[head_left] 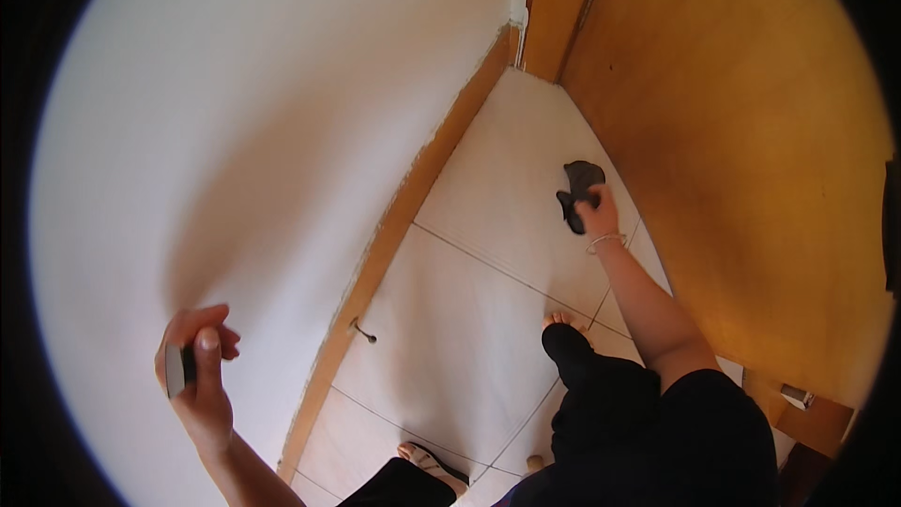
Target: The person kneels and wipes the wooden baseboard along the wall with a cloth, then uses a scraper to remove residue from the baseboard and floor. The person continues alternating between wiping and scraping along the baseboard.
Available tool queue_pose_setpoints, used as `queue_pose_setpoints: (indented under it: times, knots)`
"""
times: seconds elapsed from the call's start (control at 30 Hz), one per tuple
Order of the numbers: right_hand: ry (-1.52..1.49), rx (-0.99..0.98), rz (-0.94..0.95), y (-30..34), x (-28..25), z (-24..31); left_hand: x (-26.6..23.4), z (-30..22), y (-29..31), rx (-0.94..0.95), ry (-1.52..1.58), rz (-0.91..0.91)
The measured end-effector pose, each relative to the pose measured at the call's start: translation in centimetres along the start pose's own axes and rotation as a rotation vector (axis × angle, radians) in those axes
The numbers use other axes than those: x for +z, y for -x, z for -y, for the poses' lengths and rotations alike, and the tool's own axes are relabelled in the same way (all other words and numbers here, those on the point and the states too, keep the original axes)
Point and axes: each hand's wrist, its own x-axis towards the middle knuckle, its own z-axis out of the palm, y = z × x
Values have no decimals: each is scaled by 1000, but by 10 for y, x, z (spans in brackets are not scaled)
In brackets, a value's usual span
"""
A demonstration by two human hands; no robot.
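My left hand [208, 380] is raised in front of the white wall on the left. Its fingers are closed round a small flat thing with a light grey face and a black edge [176, 370]; its kind cannot be made out. Toward the door, my right arm reaches out low over the tiled floor. In my right hand [602, 212], which wears a bracelet at the wrist, the fingers grip a dark grey crumpled cloth [584, 176]. Part of the cloth hangs to the left of the fingers.
A wooden door [741, 160] stands along the right, its frame [561, 9] at the far corner. Wooden skirting [399, 207] edges the wall, with a small metal doorstop [364, 331] sticking out. My sandalled foot [434, 466] is on the tiles [427, 319] below.
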Motion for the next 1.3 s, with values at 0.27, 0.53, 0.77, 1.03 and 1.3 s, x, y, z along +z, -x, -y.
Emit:
queue_pose_setpoints:
  times: [0.27, 0.53, 0.77, 1.03, 1.3]
  knots:
    - [1018, 32, 153, -63, 67, -29, -13, 10, -12, -116, -65, -255]
    - [1104, -156, 134, -250, 98, -5, 21, -22, -44, -257, -199, -428]
    - [1185, -460, 266, -313, 142, 33, 26, -24, -50, -264, -188, -469]
    - [791, -736, 312, -214, 183, 21, 32, -21, -48, -245, -170, -480]
    - [425, -1332, 607, -27, 240, -6, 19, 7, -37, -263, -194, -535]
